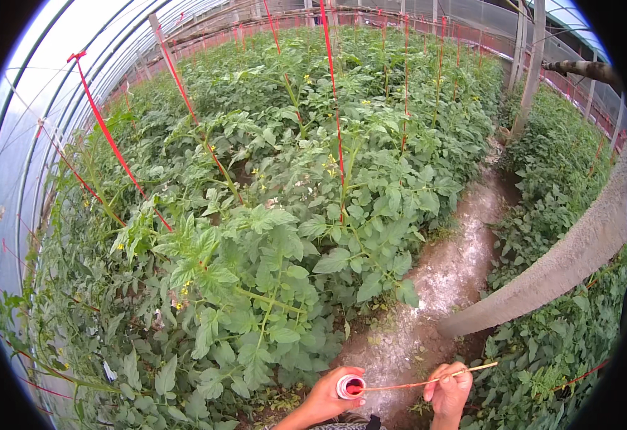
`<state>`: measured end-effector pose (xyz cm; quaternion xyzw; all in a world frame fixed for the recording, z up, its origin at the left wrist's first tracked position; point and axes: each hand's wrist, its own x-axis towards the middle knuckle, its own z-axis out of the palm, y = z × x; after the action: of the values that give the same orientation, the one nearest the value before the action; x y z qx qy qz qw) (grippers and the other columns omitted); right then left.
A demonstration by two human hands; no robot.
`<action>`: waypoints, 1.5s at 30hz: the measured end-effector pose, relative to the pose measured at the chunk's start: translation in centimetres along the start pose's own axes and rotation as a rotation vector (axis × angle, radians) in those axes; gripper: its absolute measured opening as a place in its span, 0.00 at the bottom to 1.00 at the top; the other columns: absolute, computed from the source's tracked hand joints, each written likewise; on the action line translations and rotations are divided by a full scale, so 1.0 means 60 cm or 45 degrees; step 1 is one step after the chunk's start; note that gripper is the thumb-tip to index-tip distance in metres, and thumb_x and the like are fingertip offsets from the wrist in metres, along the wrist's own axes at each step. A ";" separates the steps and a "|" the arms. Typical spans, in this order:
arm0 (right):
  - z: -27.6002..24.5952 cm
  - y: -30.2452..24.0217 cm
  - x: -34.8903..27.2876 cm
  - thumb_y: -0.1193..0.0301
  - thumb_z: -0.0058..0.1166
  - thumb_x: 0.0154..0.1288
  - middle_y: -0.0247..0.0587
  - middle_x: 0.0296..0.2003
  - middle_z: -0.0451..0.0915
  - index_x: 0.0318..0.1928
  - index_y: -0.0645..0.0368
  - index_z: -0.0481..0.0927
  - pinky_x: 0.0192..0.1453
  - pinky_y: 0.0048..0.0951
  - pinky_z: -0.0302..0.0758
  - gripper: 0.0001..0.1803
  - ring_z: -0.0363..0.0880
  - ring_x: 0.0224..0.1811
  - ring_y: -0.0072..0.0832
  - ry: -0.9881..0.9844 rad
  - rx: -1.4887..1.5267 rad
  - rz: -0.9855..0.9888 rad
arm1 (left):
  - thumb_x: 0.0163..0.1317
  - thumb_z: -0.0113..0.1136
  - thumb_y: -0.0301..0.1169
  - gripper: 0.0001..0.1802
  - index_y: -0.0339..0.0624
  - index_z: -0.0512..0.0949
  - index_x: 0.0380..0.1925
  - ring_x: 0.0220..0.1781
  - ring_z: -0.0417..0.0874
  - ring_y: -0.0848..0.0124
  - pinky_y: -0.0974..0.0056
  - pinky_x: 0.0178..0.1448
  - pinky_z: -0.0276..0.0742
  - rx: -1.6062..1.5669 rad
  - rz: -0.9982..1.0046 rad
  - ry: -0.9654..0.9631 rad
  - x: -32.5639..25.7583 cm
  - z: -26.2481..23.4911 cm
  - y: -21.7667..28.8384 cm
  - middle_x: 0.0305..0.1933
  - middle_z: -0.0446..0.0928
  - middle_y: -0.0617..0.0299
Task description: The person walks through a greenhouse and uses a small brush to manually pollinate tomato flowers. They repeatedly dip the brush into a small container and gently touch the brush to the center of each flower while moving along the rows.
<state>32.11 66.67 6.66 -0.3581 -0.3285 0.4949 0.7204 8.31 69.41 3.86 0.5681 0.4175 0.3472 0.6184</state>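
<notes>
At the lower middle, my left hand (325,398) is wrapped round a small white open-topped bottle (341,388) with red liquid or paste inside. To its right, my right hand (451,390) pinches a thin stick (479,368) of pale yellowish colour. The stick slants down leftward, and its reddish far end reaches the bottle's mouth. Whether a brush or other tip sits on that end I cannot tell. Leafy tomato plants (277,287) with small yellow flowers (179,306) stand just beyond my left hand.
A whitish-dusted dirt path (442,276) runs ahead between the plant rows. A thick grey post (550,276) leans across on the right. Red strings (333,93) hang among the plants, and the curved plastic greenhouse wall (5,172) closes the left side.
</notes>
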 end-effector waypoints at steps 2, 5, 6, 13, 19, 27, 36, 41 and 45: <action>-0.013 0.019 0.003 0.68 0.60 0.61 0.47 0.18 0.74 0.28 0.62 0.70 0.10 0.25 0.68 0.14 0.69 0.10 0.27 0.076 0.071 0.021 | 0.47 0.73 0.24 0.25 0.40 0.72 0.46 0.52 0.73 0.77 0.70 0.55 0.70 -0.159 0.007 -0.043 0.025 0.005 0.019 0.57 0.73 0.61; -0.013 0.020 0.032 0.73 0.57 0.60 0.46 0.25 0.77 0.32 0.63 0.73 0.20 0.26 0.73 0.07 0.74 0.18 0.27 0.082 0.129 0.136 | 0.48 0.72 0.23 0.25 0.40 0.72 0.46 0.52 0.73 0.78 0.70 0.56 0.69 -0.215 -0.005 -0.048 0.070 0.001 0.034 0.59 0.71 0.60; -0.013 0.018 0.041 0.76 0.56 0.59 0.45 0.28 0.78 0.33 0.63 0.74 0.25 0.26 0.75 0.04 0.76 0.22 0.27 0.090 0.138 0.196 | 0.48 0.72 0.23 0.25 0.40 0.72 0.46 0.52 0.73 0.78 0.70 0.56 0.69 -0.248 -0.008 -0.053 0.085 0.000 0.036 0.59 0.71 0.59; 0.000 0.065 0.197 0.72 0.56 0.63 0.49 0.22 0.75 0.32 0.63 0.68 0.13 0.26 0.72 0.10 0.72 0.13 0.31 -0.007 0.354 0.106 | 0.47 0.73 0.25 0.27 0.39 0.71 0.47 0.55 0.75 0.72 0.67 0.57 0.70 -0.069 0.307 0.054 0.215 -0.030 0.047 0.56 0.73 0.57; 0.071 0.053 0.333 0.74 0.54 0.62 0.56 0.27 0.76 0.35 0.67 0.70 0.17 0.32 0.76 0.09 0.75 0.17 0.35 -0.306 0.468 0.104 | 0.45 0.75 0.27 0.29 0.38 0.72 0.48 0.52 0.77 0.71 0.67 0.56 0.72 0.114 0.408 0.374 0.287 -0.078 0.044 0.54 0.75 0.58; 0.258 0.177 0.480 0.81 0.50 0.64 0.50 0.40 0.76 0.41 0.67 0.76 0.42 0.33 0.82 0.06 0.83 0.37 0.36 -0.870 -0.483 -0.390 | 0.43 0.77 0.29 0.31 0.37 0.72 0.48 0.50 0.77 0.73 0.67 0.55 0.72 0.103 0.266 0.719 0.297 -0.124 -0.003 0.52 0.76 0.58; 0.429 0.429 0.633 0.76 0.46 0.65 0.51 0.47 0.77 0.51 0.64 0.74 0.53 0.33 0.73 0.14 0.78 0.47 0.42 -1.015 -0.849 -0.599 | 0.43 0.74 0.27 0.36 0.40 0.70 0.55 0.52 0.73 0.72 0.67 0.56 0.70 -0.188 0.291 1.130 0.304 -0.083 -0.154 0.49 0.74 0.63; 0.440 0.505 0.698 0.76 0.42 0.68 0.47 0.46 0.77 0.52 0.65 0.73 0.56 0.32 0.70 0.15 0.76 0.50 0.34 -0.925 -0.733 -0.484 | 0.44 0.75 0.28 0.30 0.38 0.71 0.48 0.50 0.75 0.71 0.65 0.56 0.71 -0.047 0.289 1.073 0.296 -0.092 -0.119 0.51 0.74 0.58; 0.456 0.525 0.704 0.75 0.43 0.68 0.46 0.45 0.77 0.52 0.65 0.74 0.55 0.31 0.71 0.14 0.76 0.49 0.33 -0.975 -0.733 -0.491 | 0.45 0.75 0.30 0.28 0.37 0.72 0.46 0.51 0.76 0.70 0.64 0.57 0.71 0.025 0.272 1.007 0.292 -0.102 -0.086 0.53 0.74 0.56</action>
<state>6.83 119.96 -0.35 -0.2681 -0.7516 0.3383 0.4988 9.68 87.18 -3.46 0.4368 0.5650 0.5971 0.3652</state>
